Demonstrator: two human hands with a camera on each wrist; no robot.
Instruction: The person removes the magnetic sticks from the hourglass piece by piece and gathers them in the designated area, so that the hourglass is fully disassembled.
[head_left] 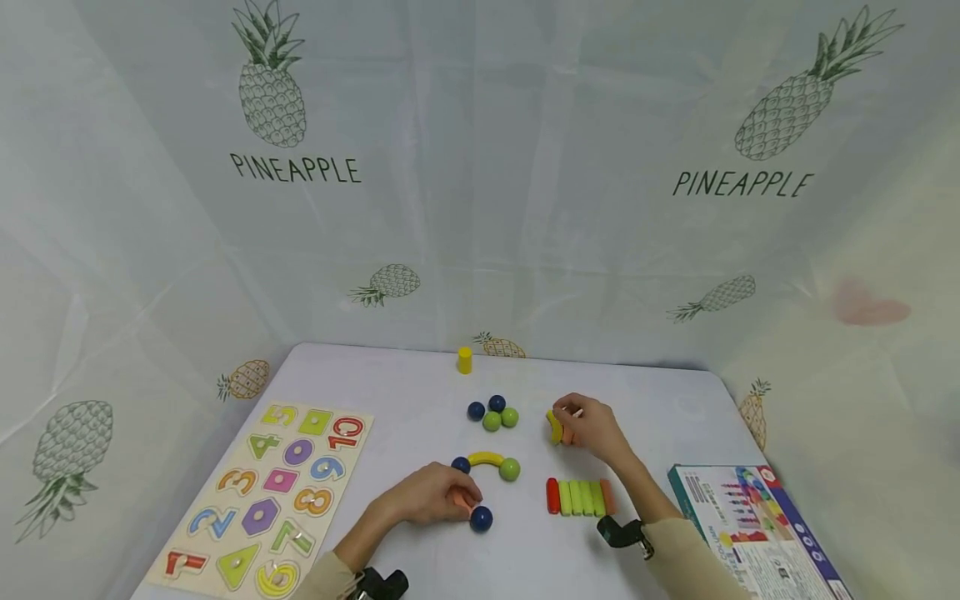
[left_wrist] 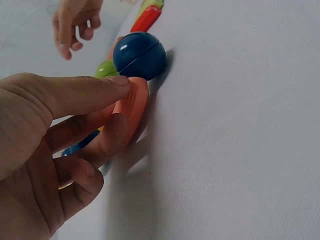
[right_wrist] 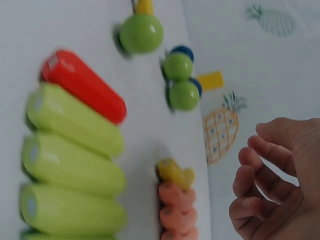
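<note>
Between thumb and fingers my left hand [head_left: 431, 493] pinches an orange curved piece [left_wrist: 134, 105], whose far end meets a dark blue ball [left_wrist: 140, 55] on the table. Just beyond, a yellow curved piece [head_left: 486, 457] spans another blue ball [head_left: 461, 465] and a green ball [head_left: 509, 469]. My right hand [head_left: 592, 427] hovers by a row of orange curved pieces [right_wrist: 177, 215] with a yellow curved piece [right_wrist: 171, 171] at its end. Its fingers are loosely bent and hold nothing in the right wrist view.
Several green sticks [head_left: 581, 497] lie side by side with a red stick [head_left: 553, 496]. Two blue and two green balls [head_left: 492, 421] cluster farther back, before a yellow cylinder [head_left: 465, 361]. A number-and-shape puzzle board [head_left: 243, 450] lies left, a printed box [head_left: 757, 533] right.
</note>
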